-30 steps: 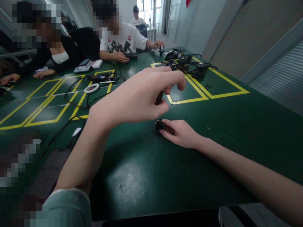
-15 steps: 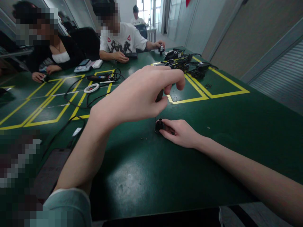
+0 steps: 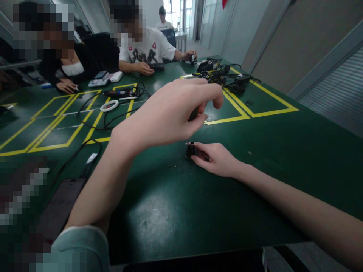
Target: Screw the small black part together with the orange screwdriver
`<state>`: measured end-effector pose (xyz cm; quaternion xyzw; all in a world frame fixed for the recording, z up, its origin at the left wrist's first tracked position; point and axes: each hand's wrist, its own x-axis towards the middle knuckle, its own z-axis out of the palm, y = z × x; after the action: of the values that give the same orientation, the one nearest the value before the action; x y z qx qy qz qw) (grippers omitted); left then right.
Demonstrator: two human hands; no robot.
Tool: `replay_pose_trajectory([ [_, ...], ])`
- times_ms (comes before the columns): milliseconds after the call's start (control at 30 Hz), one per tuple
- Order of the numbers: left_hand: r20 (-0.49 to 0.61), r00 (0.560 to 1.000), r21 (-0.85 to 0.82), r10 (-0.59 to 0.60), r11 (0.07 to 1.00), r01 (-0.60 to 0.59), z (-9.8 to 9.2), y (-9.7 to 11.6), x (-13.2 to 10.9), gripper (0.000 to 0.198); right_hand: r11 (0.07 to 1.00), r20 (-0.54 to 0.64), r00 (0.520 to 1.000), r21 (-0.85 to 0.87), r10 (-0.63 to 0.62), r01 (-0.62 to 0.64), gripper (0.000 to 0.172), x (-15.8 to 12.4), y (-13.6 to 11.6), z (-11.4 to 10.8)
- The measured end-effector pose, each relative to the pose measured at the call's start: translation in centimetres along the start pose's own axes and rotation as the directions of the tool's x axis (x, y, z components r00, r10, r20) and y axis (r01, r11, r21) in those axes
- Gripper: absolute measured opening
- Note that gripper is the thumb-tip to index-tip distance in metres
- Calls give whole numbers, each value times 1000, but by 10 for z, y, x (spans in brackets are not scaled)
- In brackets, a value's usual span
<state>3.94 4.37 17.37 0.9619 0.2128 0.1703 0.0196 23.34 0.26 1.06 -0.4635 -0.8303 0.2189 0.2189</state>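
My left hand is raised above the green table, fingers pinched round a thin dark tool that points down. Directly below the tool stands a small black round part on the table. My right hand rests flat-sided on the table, its fingertips gripping that part from the right. A few tiny screws lie just left of the part.
Black cables and adapters are piled at the far right inside yellow floor-tape boxes. A white ring and looping cable lie at the far left. Other people sit along the far edge. A dark flat pad lies near left.
My left hand has shifted slightly and tightened its pinch on the tool. A person's hand at the far left moved along the table. My right hand stays on the part.
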Motion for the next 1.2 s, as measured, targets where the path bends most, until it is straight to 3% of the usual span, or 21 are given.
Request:
replay_pose_trajectory([
  [100,-8,1000,-6,-10,1000,10,2,0,1,29,997,-164,986,73,14,-2,34,-1,0,-1],
  [133,-9,1000,-5,-10,1000,10,3,0,1,29,995,-279,960,100,22,7,28,-2,0,-3],
  [200,-6,1000,-4,-4,1000,4,2,1,0,31,990,-503,864,121,-3,74,21,-5,-3,-6],
  [267,5,1000,-7,9,1000,-9,1,2,0,33,975,-591,798,88,-113,203,25,-11,-11,-7],
  [300,11,1000,-12,17,1000,-16,0,2,0,34,956,-560,807,81,-190,281,21,-14,-18,-5],
  [367,16,999,-23,30,999,-30,0,2,0,34,905,-378,878,185,-295,384,8,-20,-38,1],
  [467,-5,1000,-17,28,999,-28,3,0,1,33,845,-39,978,497,-204,196,68,-19,-76,14],
  [533,-17,1000,-5,23,1000,-23,4,-2,2,32,788,31,982,602,-185,130,89,-9,-100,21],
  [633,-20,999,-12,38,999,-38,5,-4,3,32,795,17,985,593,-171,128,100,10,-123,23],
  [700,-13,999,-24,37,999,-37,4,-4,3,32,874,122,966,463,-228,148,98,17,-130,22],
  [733,-10,999,-24,33,999,-34,4,-3,2,31,918,191,942,342,-277,201,87,18,-130,21],
  [800,-7,1000,-12,30,999,-30,3,-1,2,31,926,291,882,50,-372,374,42,15,-126,20],
  [833,-7,999,-2,36,999,-36,2,0,1,32,888,308,857,-70,-413,454,32,11,-121,19],
  [867,-4,999,11,40,999,-40,1,1,1,34,849,287,843,-147,-455,508,36,7,-115,19],
  [933,8,999,29,41,999,-41,1,2,1,37,805,126,842,-248,-525,539,35,-2,-98,15],
  [1067,10,999,13,33,999,-33,1,0,1,39,818,-161,822,-317,-546,481,38,-13,-51,-2],
  [1133,-15,999,2,44,999,-44,3,-3,1,37,897,-278,863,-269,-421,350,38,-12,-28,-11],
  [1200,-33,998,0,46,999,-46,4,-4,2,34,975,-375,901,-136,-217,178,24,-9,-9,-16],
])
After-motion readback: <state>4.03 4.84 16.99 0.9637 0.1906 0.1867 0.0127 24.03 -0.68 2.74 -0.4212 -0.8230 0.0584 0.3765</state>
